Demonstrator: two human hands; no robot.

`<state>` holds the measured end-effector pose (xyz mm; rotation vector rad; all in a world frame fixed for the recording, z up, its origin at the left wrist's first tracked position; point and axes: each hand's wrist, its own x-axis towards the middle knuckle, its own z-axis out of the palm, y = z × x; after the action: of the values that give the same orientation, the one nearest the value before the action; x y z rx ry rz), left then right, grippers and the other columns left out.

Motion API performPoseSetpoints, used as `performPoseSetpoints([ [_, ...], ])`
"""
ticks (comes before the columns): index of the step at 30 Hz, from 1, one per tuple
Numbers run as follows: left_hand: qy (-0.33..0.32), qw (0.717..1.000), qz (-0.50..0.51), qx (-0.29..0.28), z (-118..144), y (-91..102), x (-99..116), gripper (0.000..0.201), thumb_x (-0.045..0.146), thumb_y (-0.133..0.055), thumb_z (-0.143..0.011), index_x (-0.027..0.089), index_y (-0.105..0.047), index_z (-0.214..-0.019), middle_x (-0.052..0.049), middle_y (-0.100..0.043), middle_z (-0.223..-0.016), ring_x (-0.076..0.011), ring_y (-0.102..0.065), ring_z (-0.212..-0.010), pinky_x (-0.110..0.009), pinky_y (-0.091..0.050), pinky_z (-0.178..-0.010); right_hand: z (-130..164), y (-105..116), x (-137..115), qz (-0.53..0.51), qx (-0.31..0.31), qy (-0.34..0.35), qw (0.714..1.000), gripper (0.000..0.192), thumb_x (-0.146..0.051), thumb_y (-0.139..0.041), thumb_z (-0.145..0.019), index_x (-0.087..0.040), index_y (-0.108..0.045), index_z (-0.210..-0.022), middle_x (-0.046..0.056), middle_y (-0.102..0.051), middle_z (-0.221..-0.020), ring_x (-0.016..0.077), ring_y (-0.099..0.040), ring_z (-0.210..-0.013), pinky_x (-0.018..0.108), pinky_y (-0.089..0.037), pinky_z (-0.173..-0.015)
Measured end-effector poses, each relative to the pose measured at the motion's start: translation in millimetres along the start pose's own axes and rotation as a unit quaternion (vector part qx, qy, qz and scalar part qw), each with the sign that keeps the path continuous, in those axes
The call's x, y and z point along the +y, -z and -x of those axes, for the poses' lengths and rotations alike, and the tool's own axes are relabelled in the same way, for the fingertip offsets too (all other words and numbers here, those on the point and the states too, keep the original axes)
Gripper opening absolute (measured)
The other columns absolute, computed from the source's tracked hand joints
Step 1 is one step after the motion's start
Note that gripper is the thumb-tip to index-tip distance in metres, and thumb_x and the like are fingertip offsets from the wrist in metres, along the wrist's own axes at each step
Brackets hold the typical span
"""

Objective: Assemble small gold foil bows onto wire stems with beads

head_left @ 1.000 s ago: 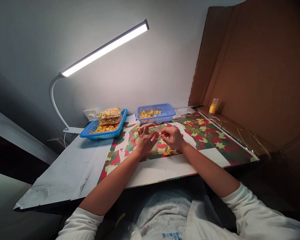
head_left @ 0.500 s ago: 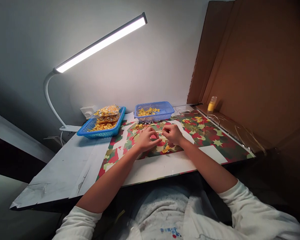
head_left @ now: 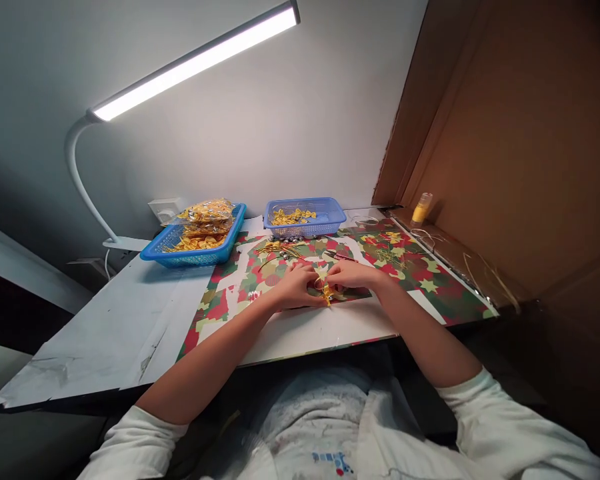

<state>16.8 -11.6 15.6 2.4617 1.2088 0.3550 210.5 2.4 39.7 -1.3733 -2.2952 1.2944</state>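
Note:
A small yellow ribbon bow (head_left: 328, 292) with a thin cord loop is between my two hands, low over the camouflage-patterned sheet (head_left: 215, 301). My left hand (head_left: 296, 287) is closed, its thumb and fingers pinching at the bow's left side. From the right, my right hand (head_left: 351, 275) pinches at the top of the bow and cord. Its fingertips are partly hidden, so the exact grip is unclear. Just beyond the right hand lies a slim tool with dark jaws and red handles (head_left: 341, 256). Gold cords (head_left: 285, 249) and small silver bells (head_left: 291, 239) lie behind the left hand.
A blue basket (head_left: 180, 257) with bagged yellow bows stands back left. Another blue basket (head_left: 330, 228) holds loose bows. More bows and cords (head_left: 391, 239) lie at right. A yellow-filled bottle (head_left: 421, 209) stands by the cardboard wall (head_left: 520, 147). A lit lamp (head_left: 200, 61) hangs above.
The cord was stretched between both hands while the bow lay on the sheet below. Now both hands are lower, at the bow. The tool behind them shows. The view has shifted a little.

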Motion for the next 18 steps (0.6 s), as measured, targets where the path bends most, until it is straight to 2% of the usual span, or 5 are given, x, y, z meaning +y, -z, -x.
performPoseSetpoints([
  [7,-0.009,1.0,0.014,-0.01,-3,-0.4,-2,0.032,0.047,-0.07,-0.065,0.017,-0.062,-0.074,-0.002,-0.055,-0.081,-0.0202,-0.048,-0.082,-0.033,-0.033,-0.078,-4,4,-2,0.025,-0.02,0.031,0.999,0.024,-0.034,-0.051,-0.072,-0.017,-0.052,-0.055,-0.001,-0.051,-0.054,0.0095,-0.042,-0.049,0.024,-0.028,-0.046],
  [11,-0.021,1.0,0.015,-0.01,-3,-0.5,-4,0.031,0.045,-0.069,-0.066,0.017,-0.057,-0.068,-0.001,-0.052,-0.079,-0.0177,-0.046,-0.077,-0.031,-0.032,-0.074,-3,-2,-8,0.04,-0.029,0.038,0.998,0.023,-0.032,-0.05,-0.072,-0.018,-0.051,-0.054,-0.004,-0.044,-0.05,0.0084,-0.037,-0.047,0.025,-0.024,-0.045],
  [15,-0.019,0.998,0.052,0.032,-3,0.6,-6,0.031,0.045,-0.063,-0.07,0.017,-0.051,-0.063,-0.001,-0.05,-0.073,-0.0162,-0.044,-0.073,-0.028,-0.031,-0.066,-7,-5,-2,-0.037,0.036,0.053,0.997,0.024,-0.029,-0.047,-0.071,-0.018,-0.042,-0.05,-0.005,-0.038,-0.048,0.0072,-0.032,-0.045,0.024,-0.022,-0.044],
  [18,0.009,0.99,0.117,0.072,-3,1.3,-6,0.03,0.045,-0.055,-0.075,0.017,-0.048,-0.064,0.001,-0.048,-0.067,-0.014,-0.042,-0.066,-0.026,-0.03,-0.06,-12,-6,3,-0.113,0.114,0.065,0.985,0.021,-0.029,-0.047,-0.068,-0.018,-0.044,-0.051,-0.005,-0.041,-0.049,0.0069,-0.034,-0.046,0.023,-0.026,-0.045],
])
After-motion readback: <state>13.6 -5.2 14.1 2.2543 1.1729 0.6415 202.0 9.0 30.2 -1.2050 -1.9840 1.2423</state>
